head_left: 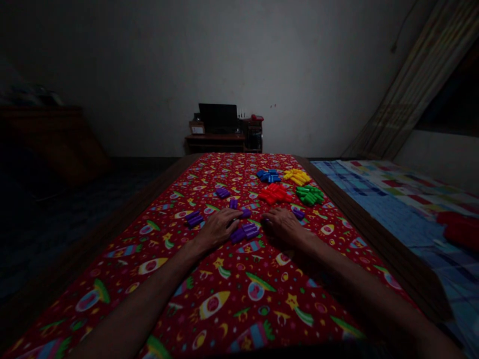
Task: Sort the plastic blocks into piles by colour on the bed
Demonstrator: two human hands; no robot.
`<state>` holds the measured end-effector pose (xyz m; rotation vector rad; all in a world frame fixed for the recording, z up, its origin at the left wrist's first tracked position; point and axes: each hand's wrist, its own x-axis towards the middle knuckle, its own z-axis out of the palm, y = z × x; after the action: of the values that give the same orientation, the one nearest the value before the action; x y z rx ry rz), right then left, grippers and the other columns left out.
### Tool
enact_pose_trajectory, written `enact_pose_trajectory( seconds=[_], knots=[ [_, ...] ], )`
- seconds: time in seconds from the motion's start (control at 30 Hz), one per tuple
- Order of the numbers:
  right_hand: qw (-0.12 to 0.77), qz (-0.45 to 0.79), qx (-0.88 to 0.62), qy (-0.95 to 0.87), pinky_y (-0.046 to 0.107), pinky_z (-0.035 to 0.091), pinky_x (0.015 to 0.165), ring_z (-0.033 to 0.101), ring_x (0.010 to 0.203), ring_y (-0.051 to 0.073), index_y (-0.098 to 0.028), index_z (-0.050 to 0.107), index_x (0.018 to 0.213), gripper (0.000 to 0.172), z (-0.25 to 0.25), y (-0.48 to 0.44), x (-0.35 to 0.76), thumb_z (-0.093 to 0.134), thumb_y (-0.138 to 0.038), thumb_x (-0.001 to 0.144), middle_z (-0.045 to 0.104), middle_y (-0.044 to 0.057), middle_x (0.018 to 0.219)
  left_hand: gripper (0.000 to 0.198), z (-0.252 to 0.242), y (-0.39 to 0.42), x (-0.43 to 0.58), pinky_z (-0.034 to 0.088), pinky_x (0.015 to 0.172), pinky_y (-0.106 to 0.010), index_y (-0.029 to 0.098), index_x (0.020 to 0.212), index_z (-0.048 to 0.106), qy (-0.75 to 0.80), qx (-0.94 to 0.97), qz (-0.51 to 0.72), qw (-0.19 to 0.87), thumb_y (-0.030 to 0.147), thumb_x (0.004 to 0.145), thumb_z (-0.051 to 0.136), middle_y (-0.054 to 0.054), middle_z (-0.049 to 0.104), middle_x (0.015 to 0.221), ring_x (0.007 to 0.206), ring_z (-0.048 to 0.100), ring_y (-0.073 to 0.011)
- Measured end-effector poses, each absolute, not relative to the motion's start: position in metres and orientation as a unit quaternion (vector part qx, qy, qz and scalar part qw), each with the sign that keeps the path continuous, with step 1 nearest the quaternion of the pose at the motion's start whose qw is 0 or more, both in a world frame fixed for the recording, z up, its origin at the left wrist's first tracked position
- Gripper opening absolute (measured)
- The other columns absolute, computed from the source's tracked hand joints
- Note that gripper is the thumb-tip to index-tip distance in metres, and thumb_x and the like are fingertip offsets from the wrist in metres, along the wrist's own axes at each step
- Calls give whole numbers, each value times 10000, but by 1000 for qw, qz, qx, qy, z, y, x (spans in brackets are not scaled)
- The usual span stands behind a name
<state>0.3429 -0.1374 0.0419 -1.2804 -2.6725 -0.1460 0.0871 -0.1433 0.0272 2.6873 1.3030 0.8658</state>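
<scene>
My left hand (219, 225) lies low over the patterned red cloth (209, 304), its fingers bent on a short purple tube-like piece (245, 213) that sticks out past the fingertips. Just right of it, my right hand (282, 223) is curled, with a bit of purple showing at its fingertips. Between the hands and nearer to me lies a cluster of purple pieces (245, 233). More purple pieces lie around: a group (193, 219) left of my left hand, another group (223, 193) farther back, one upright-looking piece (233, 204), and some (298, 214) beyond my right hand.
Sorted piles lie at the back right: blue pieces (268, 175), yellow pieces (297, 176), red pieces (275, 194) and green pieces (310, 195). Past the far edge stands a desk (215, 142) with a dark monitor (218, 118). A bed (407, 219) is at the right.
</scene>
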Motion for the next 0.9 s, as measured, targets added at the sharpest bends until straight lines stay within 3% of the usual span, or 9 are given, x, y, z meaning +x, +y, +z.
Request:
enact_pose_trajectory(
  seconds=[0.23, 0.4, 0.53, 0.63, 0.8, 0.9],
  knots=[
    [176, -111, -533, -820, 545, 303, 1032, 460, 1206, 326, -172, 604, 1208, 394, 29, -139, 396, 408, -122, 871, 602, 143, 1220, 334, 30, -144, 88, 482, 976, -401, 212, 1174, 652, 384, 877, 285, 34, 306, 947, 426, -81, 680, 1171, 1109, 608, -213],
    [188, -66, -438, -877, 451, 416, 969, 500, 1162, 271, -160, 595, 1217, 351, 35, -135, 365, 439, -166, 903, 572, 167, 1262, 305, 32, -142, 88, 494, 961, -378, 229, 1119, 682, 339, 894, 289, 57, 244, 922, 452, -82, 682, 1154, 1082, 619, -195],
    [179, -38, -316, -931, 410, 398, 1012, 393, 1312, 239, -173, 438, 1391, 506, 28, -133, 335, 451, -106, 890, 435, 175, 1428, 313, 32, -140, 88, 479, 981, -392, 258, 1118, 683, 317, 902, 286, 70, 202, 890, 476, -76, 668, 1187, 1116, 603, -201],
    [160, -20, -292, -943, 394, 413, 989, 462, 1249, 237, -157, 450, 1377, 515, 22, -131, 328, 498, -105, 867, 506, 175, 1359, 302, 32, -142, 89, 481, 977, -391, 251, 1135, 664, 321, 900, 288, 71, 225, 905, 471, -75, 673, 1167, 1103, 604, -200],
    [176, -25, -369, -912, 358, 461, 867, 589, 970, 215, -138, 609, 1140, 272, 22, -128, 337, 500, -168, 893, 655, 133, 1033, 296, 30, -144, 90, 478, 975, -375, 219, 1122, 646, 360, 887, 282, 59, 306, 953, 420, -69, 680, 1135, 1096, 602, -196],
    [192, -25, -373, -908, 359, 456, 886, 573, 1009, 219, -135, 607, 1128, 260, 23, -127, 343, 494, -225, 912, 644, 139, 1049, 312, 28, -142, 90, 478, 972, -382, 217, 1108, 651, 368, 884, 285, 55, 331, 957, 403, -73, 685, 1129, 1090, 605, -203]
  ],
)
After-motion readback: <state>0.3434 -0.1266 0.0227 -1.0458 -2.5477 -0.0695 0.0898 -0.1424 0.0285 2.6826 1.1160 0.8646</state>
